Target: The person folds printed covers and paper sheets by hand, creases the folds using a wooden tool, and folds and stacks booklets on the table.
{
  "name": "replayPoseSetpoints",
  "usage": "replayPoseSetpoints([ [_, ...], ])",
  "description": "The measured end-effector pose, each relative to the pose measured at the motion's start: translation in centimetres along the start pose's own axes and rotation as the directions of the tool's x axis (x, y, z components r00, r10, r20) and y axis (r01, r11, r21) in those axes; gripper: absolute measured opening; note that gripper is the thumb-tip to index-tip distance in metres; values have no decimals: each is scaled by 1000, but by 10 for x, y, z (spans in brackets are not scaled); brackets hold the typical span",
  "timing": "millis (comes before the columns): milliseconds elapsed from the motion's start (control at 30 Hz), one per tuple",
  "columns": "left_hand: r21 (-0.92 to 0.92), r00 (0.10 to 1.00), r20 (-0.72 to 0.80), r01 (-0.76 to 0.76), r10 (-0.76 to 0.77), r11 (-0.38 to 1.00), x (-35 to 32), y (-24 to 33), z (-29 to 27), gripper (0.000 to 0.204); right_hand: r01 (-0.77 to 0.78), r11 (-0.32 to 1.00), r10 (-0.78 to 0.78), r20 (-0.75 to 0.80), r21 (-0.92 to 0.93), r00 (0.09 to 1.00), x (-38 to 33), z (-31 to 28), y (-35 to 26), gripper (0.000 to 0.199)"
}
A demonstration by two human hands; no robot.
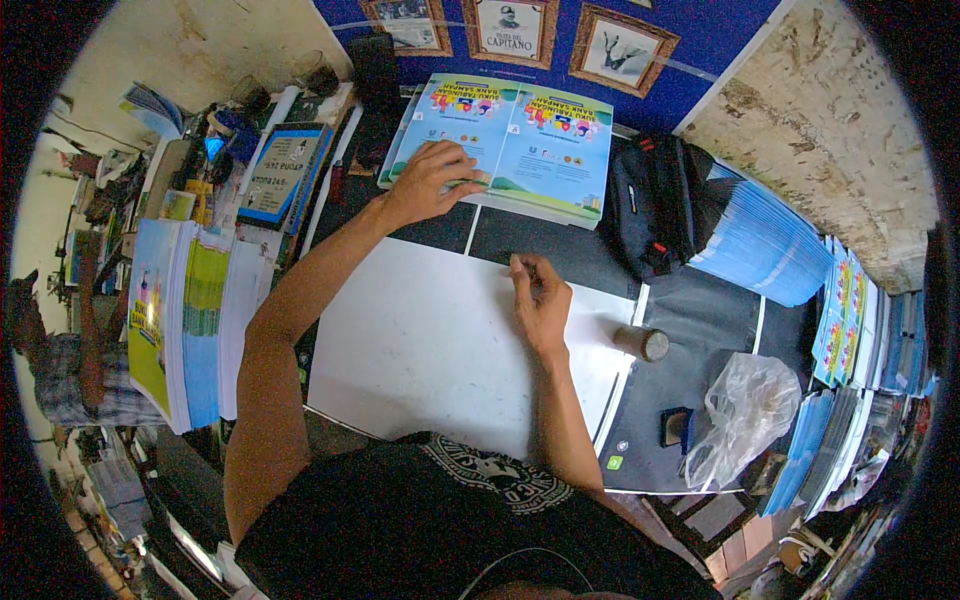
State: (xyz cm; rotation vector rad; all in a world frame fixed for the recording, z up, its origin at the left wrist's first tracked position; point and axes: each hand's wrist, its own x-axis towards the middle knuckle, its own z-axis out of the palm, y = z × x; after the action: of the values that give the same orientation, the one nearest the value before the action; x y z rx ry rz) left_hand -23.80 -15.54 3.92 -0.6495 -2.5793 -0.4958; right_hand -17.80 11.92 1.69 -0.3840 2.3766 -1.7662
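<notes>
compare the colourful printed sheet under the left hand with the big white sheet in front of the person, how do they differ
The colourful printed sheet is covered in bright pictures; the white sheet is blank. The printed sheet lies farther off, the left hand pressing on it; the white sheet is nearer, the right hand resting at its far edge. Both lie flat.
</notes>
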Motion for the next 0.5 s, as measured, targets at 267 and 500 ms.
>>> replayPoseSetpoints([
  [267, -10, 1000, -1, 2, -2, 1000, 0, -1, 1, 23, -14, 1000, 14, -6, -1, 1000, 0, 1, 4, 25],
  [500, 13, 999, -38, -19, 20, 1000, -1, -1, 2, 24, -41, 999, 41, 12, 0, 999, 0, 0, 1, 25],
])
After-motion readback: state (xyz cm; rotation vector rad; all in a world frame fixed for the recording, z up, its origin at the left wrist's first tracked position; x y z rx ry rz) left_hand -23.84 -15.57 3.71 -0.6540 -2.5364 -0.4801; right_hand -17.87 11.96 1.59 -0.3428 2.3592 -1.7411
